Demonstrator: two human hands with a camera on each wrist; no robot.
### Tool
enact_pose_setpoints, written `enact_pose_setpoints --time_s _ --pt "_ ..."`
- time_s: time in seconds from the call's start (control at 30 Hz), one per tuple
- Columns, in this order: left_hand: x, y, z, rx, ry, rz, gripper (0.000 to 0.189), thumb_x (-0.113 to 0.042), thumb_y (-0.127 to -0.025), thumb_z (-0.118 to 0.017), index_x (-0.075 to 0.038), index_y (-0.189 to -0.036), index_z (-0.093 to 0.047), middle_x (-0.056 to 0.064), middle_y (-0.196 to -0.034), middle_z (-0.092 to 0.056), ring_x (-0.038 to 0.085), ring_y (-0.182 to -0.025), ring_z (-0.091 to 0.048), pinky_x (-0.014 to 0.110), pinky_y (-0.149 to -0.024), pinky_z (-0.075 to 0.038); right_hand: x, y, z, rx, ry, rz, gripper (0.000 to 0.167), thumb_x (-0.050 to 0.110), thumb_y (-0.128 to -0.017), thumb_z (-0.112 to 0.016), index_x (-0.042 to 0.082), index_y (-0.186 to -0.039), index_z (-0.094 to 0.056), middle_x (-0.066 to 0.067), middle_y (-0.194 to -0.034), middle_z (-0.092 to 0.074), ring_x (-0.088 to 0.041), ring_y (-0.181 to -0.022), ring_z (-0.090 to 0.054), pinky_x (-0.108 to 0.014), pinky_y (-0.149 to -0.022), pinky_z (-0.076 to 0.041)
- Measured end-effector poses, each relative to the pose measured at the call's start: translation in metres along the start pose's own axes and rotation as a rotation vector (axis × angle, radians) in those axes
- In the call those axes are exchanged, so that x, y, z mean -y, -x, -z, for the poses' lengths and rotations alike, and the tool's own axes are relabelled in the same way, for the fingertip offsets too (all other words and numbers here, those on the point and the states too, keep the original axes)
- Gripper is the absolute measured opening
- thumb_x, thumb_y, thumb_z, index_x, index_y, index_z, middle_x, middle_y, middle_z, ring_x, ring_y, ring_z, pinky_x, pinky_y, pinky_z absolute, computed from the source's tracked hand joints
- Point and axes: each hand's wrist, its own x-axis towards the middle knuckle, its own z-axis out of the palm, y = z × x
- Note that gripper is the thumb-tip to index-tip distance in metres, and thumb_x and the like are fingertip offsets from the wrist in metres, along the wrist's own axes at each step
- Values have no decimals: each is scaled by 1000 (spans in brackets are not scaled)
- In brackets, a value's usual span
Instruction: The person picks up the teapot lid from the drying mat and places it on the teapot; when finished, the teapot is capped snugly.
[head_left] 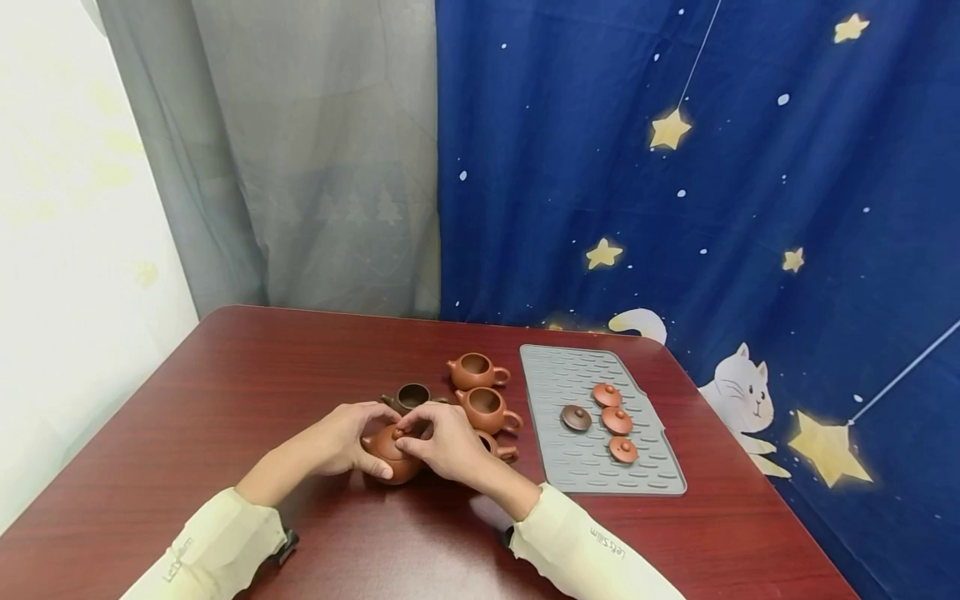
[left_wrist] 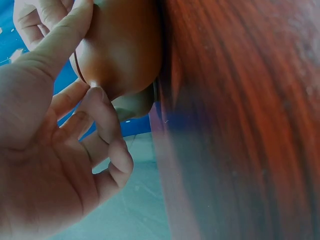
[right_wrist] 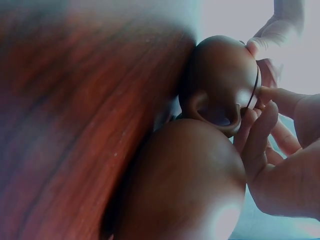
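A reddish-brown clay teapot (head_left: 402, 472) stands on the table near its front middle, with its lid (head_left: 386, 442) seated on top. My left hand (head_left: 347, 437) holds the teapot's body at its spout side, thumb on the front. With fingertips and thumb, my right hand (head_left: 448, 440) pinches the lid by its knob. In the right wrist view the lid's seam shows on the teapot (right_wrist: 220, 70), and the right hand (right_wrist: 287, 180) is at the lid. Another teapot (right_wrist: 185, 180) fills the foreground there. The left wrist view shows the left hand (left_wrist: 45, 180) against the teapot (left_wrist: 125, 45).
Lidless teapots stand close behind and right of the hands: a dark one (head_left: 412, 397), two reddish ones (head_left: 474, 372), (head_left: 487, 410) and a partly hidden one (head_left: 504, 452). A grey mat (head_left: 555, 467) at right bears a dark lid (head_left: 576, 418) and three reddish lids (head_left: 617, 421).
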Motion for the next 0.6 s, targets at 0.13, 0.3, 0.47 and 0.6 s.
enact_pose_setpoints --time_s 0.13,0.3,0.47,0.6 --pt "0 -1 2 13 -3 -16 70 -43 -62 -92 -11 -119 -65 3 -117 -66 27 -112 -61 46 -93 -47 0 3 3 9 -12 -21 11 12 -82 -82 14 -91 -76 5 -88 -71 -7 -69 -63 -17 -62 -49" --pt "1 -2 4 36 -29 -22 70 -46 -62 -91 -13 -118 -64 1 -117 -65 26 -112 -61 47 -92 -47 -2 8 9 17 20 -24 16 15 -81 -82 16 -95 -76 7 -91 -71 -15 -76 -67 -17 -64 -48" --pt "-4 -4 7 61 -106 34 71 -52 -59 -90 -20 -117 -64 -3 -116 -64 23 -109 -62 50 -83 -50 -6 14 17 8 9 -7 17 14 -82 -80 14 -99 -75 5 -93 -72 -24 -79 -66 -18 -65 -47" --pt "-7 -3 8 54 -183 56 77 -59 -56 -88 -23 -120 -64 -5 -118 -65 23 -109 -62 54 -77 -50 -8 20 25 -16 10 -1 18 12 -81 -79 12 -98 -75 1 -91 -73 -12 -64 -60 -19 -59 -46"
